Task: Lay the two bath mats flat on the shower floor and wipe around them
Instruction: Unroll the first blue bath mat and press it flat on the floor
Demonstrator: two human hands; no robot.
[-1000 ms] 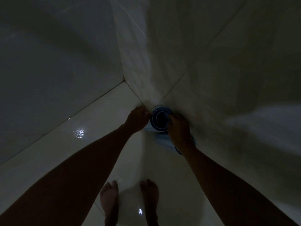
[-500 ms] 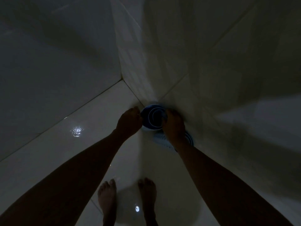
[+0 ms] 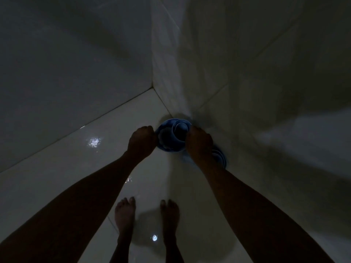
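No brand, label or writing can be read anywhere in this dim scene. Two blue bath mats show, both rolled up. The nearer-the-corner rolled mat [image 3: 171,136] stands on end on the shower floor [image 3: 57,179], close to the corner where the floor meets the two tiled walls [image 3: 76,63], its spiral end facing up. The second rolled mat [image 3: 220,155] sits just beside it along the right-hand wall edge of the floor, mostly hidden behind the right wrist, so only a curved blue edge of it can be seen.

Two hands reach down to the first roll. The left hand [image 3: 141,140] has its fingers curled against the roll's left side, and the right hand [image 3: 199,142] has its fingers curled over the roll's right side; both appear to grip it, though the darkness hides the fingertips.

Two bare feet [image 3: 124,215] stand on the floor near its bottom edge. Three bright light reflections [image 3: 94,142] glint on the glossy floor tiles: one left of the left hand, a faint one between the forearms, one between the feet.
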